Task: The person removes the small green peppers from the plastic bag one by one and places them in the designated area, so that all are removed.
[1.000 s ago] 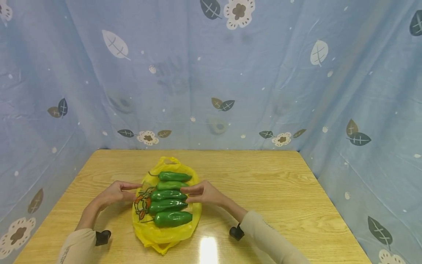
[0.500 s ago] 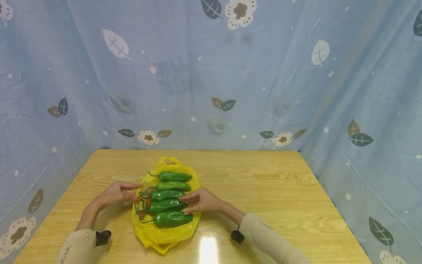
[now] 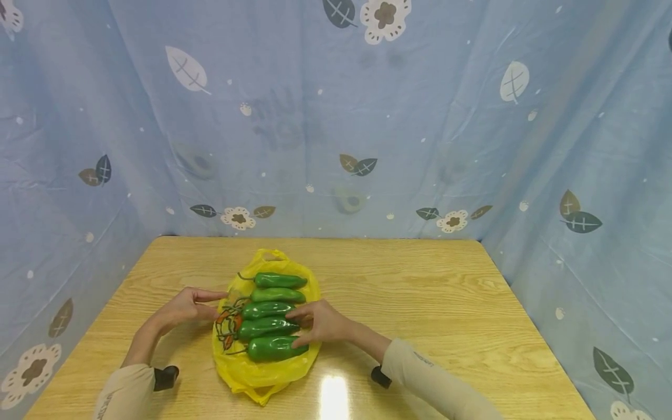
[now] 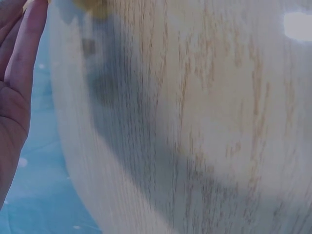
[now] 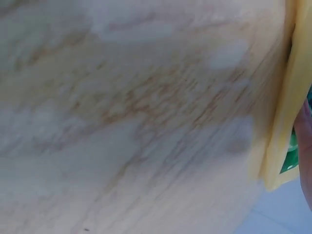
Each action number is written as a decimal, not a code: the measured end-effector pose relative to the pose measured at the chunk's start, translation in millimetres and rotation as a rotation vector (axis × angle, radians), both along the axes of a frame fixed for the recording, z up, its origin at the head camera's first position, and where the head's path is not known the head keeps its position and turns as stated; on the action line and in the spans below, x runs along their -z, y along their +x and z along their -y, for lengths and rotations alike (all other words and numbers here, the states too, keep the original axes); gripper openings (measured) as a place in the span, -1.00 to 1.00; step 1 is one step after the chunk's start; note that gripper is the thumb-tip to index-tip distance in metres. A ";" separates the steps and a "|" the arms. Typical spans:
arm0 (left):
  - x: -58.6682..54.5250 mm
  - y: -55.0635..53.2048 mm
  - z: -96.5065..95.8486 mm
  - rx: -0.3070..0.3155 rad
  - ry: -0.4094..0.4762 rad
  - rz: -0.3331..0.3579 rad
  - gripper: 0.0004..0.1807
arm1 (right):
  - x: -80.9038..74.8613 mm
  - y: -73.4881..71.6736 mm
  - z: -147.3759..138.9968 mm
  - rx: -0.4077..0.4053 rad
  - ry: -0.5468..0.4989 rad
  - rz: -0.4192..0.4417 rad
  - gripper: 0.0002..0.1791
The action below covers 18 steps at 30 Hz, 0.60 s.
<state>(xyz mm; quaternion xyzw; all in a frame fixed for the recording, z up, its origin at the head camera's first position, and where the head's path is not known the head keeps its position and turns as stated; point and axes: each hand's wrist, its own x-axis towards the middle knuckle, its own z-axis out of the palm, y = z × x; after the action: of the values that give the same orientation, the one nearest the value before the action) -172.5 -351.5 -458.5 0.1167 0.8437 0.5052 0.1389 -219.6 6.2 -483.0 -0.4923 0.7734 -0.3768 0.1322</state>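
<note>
Several long green peppers (image 3: 275,348) lie side by side in a row on a yellow plastic bag (image 3: 262,373), stems to the left, in the head view. Small orange-and-green items with dark stems, perhaps small peppers (image 3: 228,326), are bunched by the stem ends. My left hand (image 3: 184,308) touches the bag's left edge with fingers fairly straight. On the right, my right hand (image 3: 328,324) touches the tips of the nearer peppers, thumb at the front one and fingers at the middle one. In the right wrist view, the bag's edge (image 5: 280,131) and some green pepper (image 5: 290,158) show beside a finger.
The wooden table (image 3: 409,303) carries the bag left of its middle. A blue curtain (image 3: 294,128) with leaves and flowers hangs behind it and along both sides. Bright light glares off the table's front (image 3: 333,396).
My right hand has moved toward the front of the table along the pepper tips, from the second and middle peppers to the nearer ones. The left hand stays at the bag's edge.
</note>
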 end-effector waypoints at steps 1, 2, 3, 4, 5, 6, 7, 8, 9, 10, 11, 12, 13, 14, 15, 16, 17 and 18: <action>0.1 0.3 -0.3 0.000 -0.005 -0.004 -0.41 | -0.5 1.4 -0.3 -0.005 0.000 -0.057 -0.41; 0.0 0.7 -0.6 -0.002 -0.005 -0.002 -0.41 | -0.9 3.0 -0.5 -0.011 -0.006 -0.111 -0.43; -0.1 1.1 -1.0 -0.005 -0.004 0.000 -0.41 | -0.8 4.5 -0.6 -0.019 -0.014 -0.156 -0.46; -0.5 1.4 -1.1 -0.006 -0.005 0.000 -0.41 | -0.7 5.8 -0.8 -0.029 -0.028 -0.181 -0.48; -0.8 1.5 -1.1 -0.007 -0.015 -0.002 -0.41 | -0.6 7.2 -0.9 -0.034 -0.037 -0.198 -0.50; -1.0 1.6 -1.2 -0.009 -0.018 -0.001 -0.41 | -0.5 8.3 -0.9 -0.041 -0.047 -0.208 -0.52; -1.1 1.7 -1.2 -0.010 -0.021 0.000 -0.41 | -0.7 9.5 -1.0 -0.047 -0.056 -0.211 -0.54; -1.2 1.9 -1.4 -0.011 -0.018 0.003 -0.41 | -0.5 10.4 -0.9 -0.053 -0.060 -0.210 -0.55; -1.1 1.9 -1.5 -0.009 -0.020 0.003 -0.41 | -0.4 11.1 -1.0 -0.057 -0.060 -0.212 -0.56; -1.0 1.9 -1.6 -0.008 -0.023 0.002 -0.41 | -0.8 11.7 -1.0 -0.059 -0.055 -0.216 -0.56; -0.9 1.9 -1.6 -0.006 -0.026 0.000 -0.41 | -1.1 12.3 -0.8 -0.059 -0.047 -0.219 -0.56; -0.8 2.0 -1.7 -0.005 -0.025 0.000 -0.41 | -1.4 12.7 -0.6 -0.062 -0.041 -0.220 -0.56; -0.7 2.0 -1.7 -0.007 -0.030 -0.004 -0.41 | -1.7 13.0 -0.4 -0.063 -0.032 -0.220 -0.56; -0.7 2.2 -2.0 -0.014 -0.032 -0.003 -0.41 | -2.1 13.4 -0.2 -0.064 -0.023 -0.219 -0.56; -0.6 2.4 -2.2 -0.021 -0.036 -0.001 -0.41 | -2.4 13.8 -0.1 -0.064 -0.014 -0.223 -0.56; -0.4 2.6 -2.4 -0.027 -0.042 -0.001 -0.42 | -2.5 14.3 0.0 -0.063 -0.003 -0.225 -0.56; -0.3 2.9 -2.5 -0.030 -0.051 -0.001 -0.41 | -2.5 14.9 -0.2 -0.062 0.007 -0.230 -0.56; -0.2 3.2 -2.7 -0.036 -0.059 0.000 -0.41 | -2.2 15.7 -0.7 -0.060 0.016 -0.235 -0.57</action>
<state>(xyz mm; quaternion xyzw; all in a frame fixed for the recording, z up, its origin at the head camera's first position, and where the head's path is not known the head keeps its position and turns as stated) -169.3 -348.9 -458.3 0.0976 0.8602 0.4824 0.1332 -203.9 6.9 -480.7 -0.5549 0.7715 -0.3062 0.0556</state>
